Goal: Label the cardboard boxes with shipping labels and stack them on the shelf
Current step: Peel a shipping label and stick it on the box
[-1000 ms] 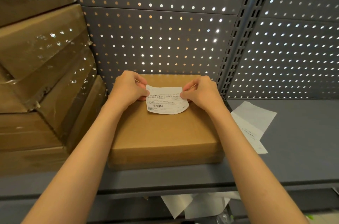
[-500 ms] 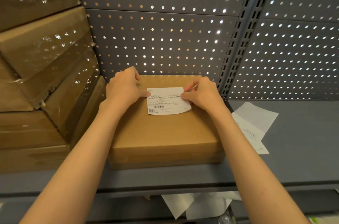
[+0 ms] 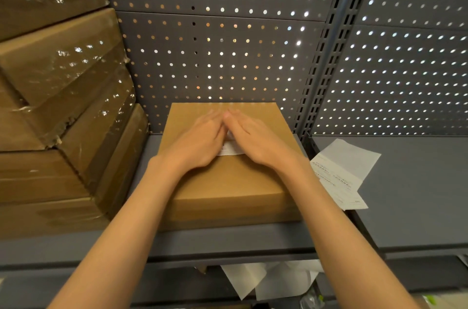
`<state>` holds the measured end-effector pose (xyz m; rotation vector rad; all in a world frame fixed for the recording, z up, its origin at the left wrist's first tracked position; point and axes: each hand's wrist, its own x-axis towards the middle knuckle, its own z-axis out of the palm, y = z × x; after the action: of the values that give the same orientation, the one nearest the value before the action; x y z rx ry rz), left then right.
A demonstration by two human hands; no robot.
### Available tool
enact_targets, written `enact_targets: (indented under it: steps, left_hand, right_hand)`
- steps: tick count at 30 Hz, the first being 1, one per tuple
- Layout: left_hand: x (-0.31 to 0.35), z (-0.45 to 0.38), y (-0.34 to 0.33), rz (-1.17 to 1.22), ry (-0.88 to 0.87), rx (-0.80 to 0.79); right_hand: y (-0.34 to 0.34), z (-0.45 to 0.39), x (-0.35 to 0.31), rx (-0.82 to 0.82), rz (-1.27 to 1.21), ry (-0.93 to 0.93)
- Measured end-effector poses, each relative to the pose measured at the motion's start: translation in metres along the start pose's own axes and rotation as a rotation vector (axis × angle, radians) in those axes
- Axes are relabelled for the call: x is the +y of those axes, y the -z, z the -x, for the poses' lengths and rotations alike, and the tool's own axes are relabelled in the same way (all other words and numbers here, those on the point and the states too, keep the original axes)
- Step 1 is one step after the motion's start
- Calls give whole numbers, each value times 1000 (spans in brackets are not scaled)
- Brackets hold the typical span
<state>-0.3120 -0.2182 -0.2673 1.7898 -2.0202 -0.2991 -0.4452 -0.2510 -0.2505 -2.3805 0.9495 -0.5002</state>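
Both hands lie flat with fingers straight, left hand (image 3: 200, 141) and right hand (image 3: 260, 142) meeting at the fingertips. Under them a label (image 3: 231, 149) sits on a box (image 3: 228, 187) on the shelf (image 3: 228, 243), likely pressed to stick. Loose sheets (image 3: 342, 172) lie right of the right hand.

We see a gray shelf (image 3: 417, 207). A flat brown box (image 3: 228, 189) sits on it in the middle. Wrapped brown boxes (image 3: 58, 131) are piled on the left. White label papers (image 3: 342, 172) lie just right of the flat box.
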Motion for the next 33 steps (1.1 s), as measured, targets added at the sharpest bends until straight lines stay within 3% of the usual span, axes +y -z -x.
enact_targets:
  steps: [5, 8, 18, 27, 33]
  left_hand:
    - [-2, 4, 0, -90, 96, -155]
    - [-7, 4, 0, -119, 141, -171]
    - [-17, 16, 14, -230, 248, -118]
    - [11, 33, 0, -133, 110, -93]
    - [8, 38, -5, -155, 151, -117]
  right_hand:
    - [-10, -3, 4, -137, 156, -62]
    - [-13, -7, 13, -180, 257, -123]
    - [3, 3, 30, -78, 326, -247]
    - [-16, 22, -5, -40, 231, -104]
    - [-19, 30, 0, -54, 323, -172]
